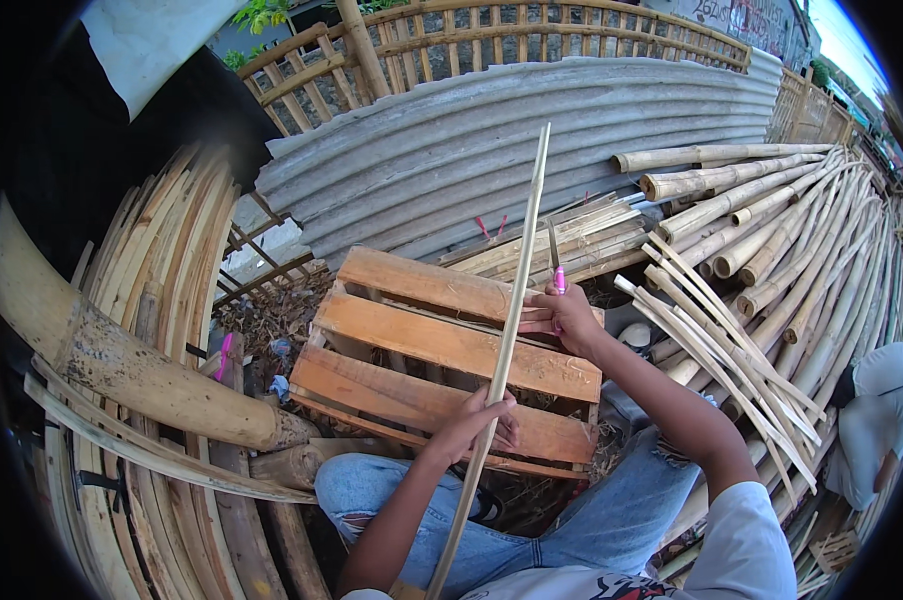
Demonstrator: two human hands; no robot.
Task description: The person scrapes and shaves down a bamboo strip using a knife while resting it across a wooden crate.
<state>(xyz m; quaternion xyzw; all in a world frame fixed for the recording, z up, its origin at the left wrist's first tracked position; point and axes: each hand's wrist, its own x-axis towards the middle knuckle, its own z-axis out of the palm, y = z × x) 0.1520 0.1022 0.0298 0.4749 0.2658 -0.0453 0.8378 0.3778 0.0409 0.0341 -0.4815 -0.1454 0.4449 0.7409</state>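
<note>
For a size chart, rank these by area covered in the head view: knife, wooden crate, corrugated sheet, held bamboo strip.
1. Corrugated sheet
2. Wooden crate
3. Held bamboo strip, long but thin
4. Knife

Head fisheye, close above left hand [460,430] and right hand [574,322], facing down and ahead.

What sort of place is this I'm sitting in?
Probably an outdoor bamboo-working yard: round bamboo poles are piled on the right, long split strips are stacked on the left, and your right hand holds a pink-handled knife.
</note>
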